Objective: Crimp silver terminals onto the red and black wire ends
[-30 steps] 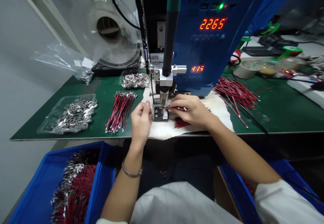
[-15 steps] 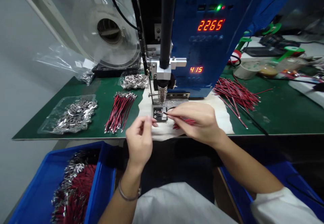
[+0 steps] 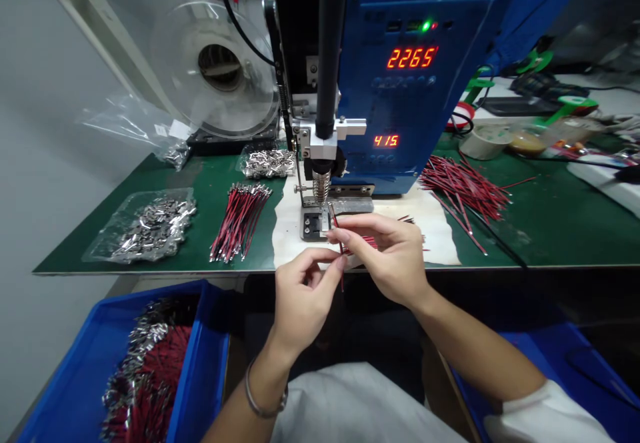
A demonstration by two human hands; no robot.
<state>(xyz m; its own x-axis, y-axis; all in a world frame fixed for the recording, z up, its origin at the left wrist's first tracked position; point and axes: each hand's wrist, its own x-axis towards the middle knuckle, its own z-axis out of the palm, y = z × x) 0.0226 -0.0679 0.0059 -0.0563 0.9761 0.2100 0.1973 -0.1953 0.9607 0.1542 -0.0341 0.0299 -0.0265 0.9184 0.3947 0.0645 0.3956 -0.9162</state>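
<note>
My left hand (image 3: 303, 293) and right hand (image 3: 395, 256) both pinching one red wire (image 3: 339, 239), just over the bench edge (image 3: 200, 271), fixture (image 3: 314, 224) close ahead

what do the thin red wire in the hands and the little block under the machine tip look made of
The red wire, pinched by the right hand and left hand, looks like glossy plastic-sheathed wire; its core cannot be seen. The fixture block looks like bare metal: grey with a dull sheen.
</note>
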